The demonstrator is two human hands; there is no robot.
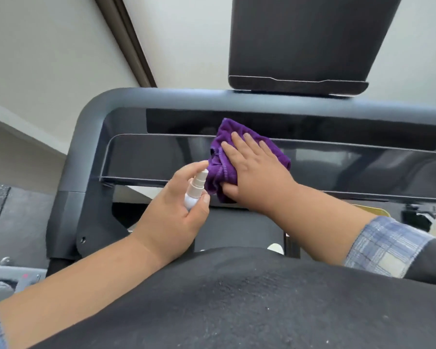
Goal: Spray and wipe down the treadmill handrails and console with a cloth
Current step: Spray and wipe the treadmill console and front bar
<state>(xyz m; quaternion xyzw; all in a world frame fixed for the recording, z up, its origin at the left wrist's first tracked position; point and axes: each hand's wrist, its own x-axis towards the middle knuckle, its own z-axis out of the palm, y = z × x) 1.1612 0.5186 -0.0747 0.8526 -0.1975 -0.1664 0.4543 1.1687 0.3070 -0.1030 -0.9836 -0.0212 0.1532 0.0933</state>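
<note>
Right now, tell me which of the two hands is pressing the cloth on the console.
The right hand: its fingers lie flat on the purple cloth, while the left hand grips the spray bottle.

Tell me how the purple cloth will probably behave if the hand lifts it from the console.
The purple cloth looks soft and bunched under the right hand, so it would likely sag and unfold. It seems thin, so probably light. Its fuzzy weave should grip the glossy console rather than slide.
</note>
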